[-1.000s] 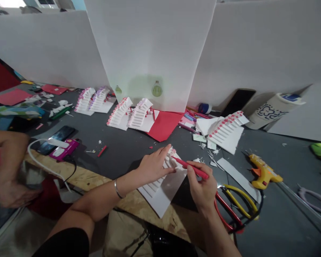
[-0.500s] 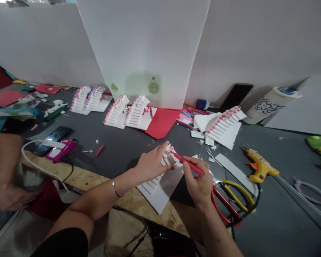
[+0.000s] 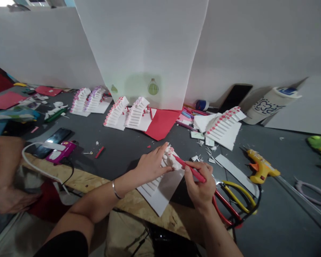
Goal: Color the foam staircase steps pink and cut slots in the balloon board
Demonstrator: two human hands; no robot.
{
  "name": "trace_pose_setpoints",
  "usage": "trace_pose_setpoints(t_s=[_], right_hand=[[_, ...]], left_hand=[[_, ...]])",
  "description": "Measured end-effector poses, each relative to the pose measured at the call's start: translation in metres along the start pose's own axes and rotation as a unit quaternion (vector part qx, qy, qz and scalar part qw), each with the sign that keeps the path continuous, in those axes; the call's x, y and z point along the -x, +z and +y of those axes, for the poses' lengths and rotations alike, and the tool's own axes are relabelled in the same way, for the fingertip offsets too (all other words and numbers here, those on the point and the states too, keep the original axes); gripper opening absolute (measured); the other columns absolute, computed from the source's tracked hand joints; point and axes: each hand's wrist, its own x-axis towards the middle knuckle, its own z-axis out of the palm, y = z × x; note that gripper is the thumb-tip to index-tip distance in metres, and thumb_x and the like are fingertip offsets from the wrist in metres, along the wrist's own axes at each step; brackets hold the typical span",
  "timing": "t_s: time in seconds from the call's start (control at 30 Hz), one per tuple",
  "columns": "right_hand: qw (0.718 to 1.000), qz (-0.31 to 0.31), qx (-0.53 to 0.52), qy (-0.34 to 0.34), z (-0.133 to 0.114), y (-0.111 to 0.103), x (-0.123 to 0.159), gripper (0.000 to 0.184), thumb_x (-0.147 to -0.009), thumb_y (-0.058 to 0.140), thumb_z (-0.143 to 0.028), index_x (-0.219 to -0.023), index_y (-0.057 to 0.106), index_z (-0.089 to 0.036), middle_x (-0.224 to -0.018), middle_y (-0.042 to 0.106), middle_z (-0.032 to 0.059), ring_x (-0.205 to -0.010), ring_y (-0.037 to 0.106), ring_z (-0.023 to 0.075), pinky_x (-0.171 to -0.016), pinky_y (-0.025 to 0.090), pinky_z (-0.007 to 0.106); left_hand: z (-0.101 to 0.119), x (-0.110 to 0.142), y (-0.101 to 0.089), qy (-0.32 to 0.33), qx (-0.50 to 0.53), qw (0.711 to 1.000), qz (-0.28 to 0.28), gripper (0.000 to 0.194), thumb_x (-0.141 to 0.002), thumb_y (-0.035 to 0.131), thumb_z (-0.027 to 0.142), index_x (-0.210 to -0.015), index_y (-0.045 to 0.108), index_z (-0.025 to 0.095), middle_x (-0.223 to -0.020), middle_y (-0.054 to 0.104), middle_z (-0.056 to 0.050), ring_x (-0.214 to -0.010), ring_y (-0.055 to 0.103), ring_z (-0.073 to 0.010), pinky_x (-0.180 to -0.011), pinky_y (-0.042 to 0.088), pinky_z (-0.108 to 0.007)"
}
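My right hand [image 3: 202,184] grips a red marker pen [image 3: 195,173], its tip pointing at the upper end of a small white staircase model [image 3: 153,186]. Red marks show on a few of the round white pieces [image 3: 171,150] there; whether the tip touches them, I cannot tell. With thumb and fingers around the model's upper part, my left hand [image 3: 149,165] steadies it at the table's front edge. A white base sheet [image 3: 163,204] lies under the steps and juts over the edge. My left palm hides part of the steps.
Similar staircase models [image 3: 116,111] stand at the back by a red sheet [image 3: 163,123]. Right of my hand lie red-and-yellow-handled pliers [image 3: 227,207] and a yellow glue gun [image 3: 260,166]. A white cup [image 3: 267,105] leans behind. At left are a co-worker's arm [image 3: 5,171] and a purple power bank [image 3: 61,151].
My right hand and the marker have shifted slightly right and down, the tip drawing back a little from the round pieces. My left hand stays on the model.
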Motion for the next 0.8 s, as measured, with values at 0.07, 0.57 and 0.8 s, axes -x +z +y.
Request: trace_pose_setpoints(t_s=[0.07,0.57,0.8], right_hand=[[1.0,-0.009,0.002,-0.013,-0.0003,-0.0007,-0.0001,0.008,-0.09,0.06,-0.028,-0.092,0.067,-0.024,-0.081,0.072,0.0005,-0.072,0.061,0.0179,-0.079,0.041,0.036],[1.0,0.0,-0.012,-0.024,0.0001,-0.0021,0.0029,0.007,-0.089,0.06,-0.027,-0.09,0.066,-0.024,-0.077,0.071,-0.0005,-0.069,0.061,0.0176,-0.079,0.041,0.037],[0.999,0.003,-0.026,-0.028,0.003,-0.0029,0.0047,0.009,-0.089,0.06,-0.029,-0.088,0.067,-0.024,-0.074,0.068,-0.0001,-0.068,0.06,0.0186,-0.078,0.044,0.039]], left_hand=[[-0.0006,-0.0001,0.0011,-0.002,0.001,1.0,0.008,0.098,-0.083,0.044,0.077,-0.157,0.012,0.022,-0.157,0.04,-0.016,-0.138,0.048,-0.0326,-0.097,0.051,-0.045],[0.0023,0.0016,-0.0019,-0.005,0.003,1.0,-0.01,0.098,-0.084,0.047,0.074,-0.157,0.01,0.021,-0.157,0.04,-0.016,-0.137,0.048,-0.0325,-0.099,0.05,-0.045],[0.0029,0.0024,-0.0024,0.0,-0.009,1.0,-0.013,0.099,-0.084,0.047,0.074,-0.158,0.006,0.022,-0.156,0.041,-0.015,-0.137,0.049,-0.0322,-0.098,0.051,-0.044]])
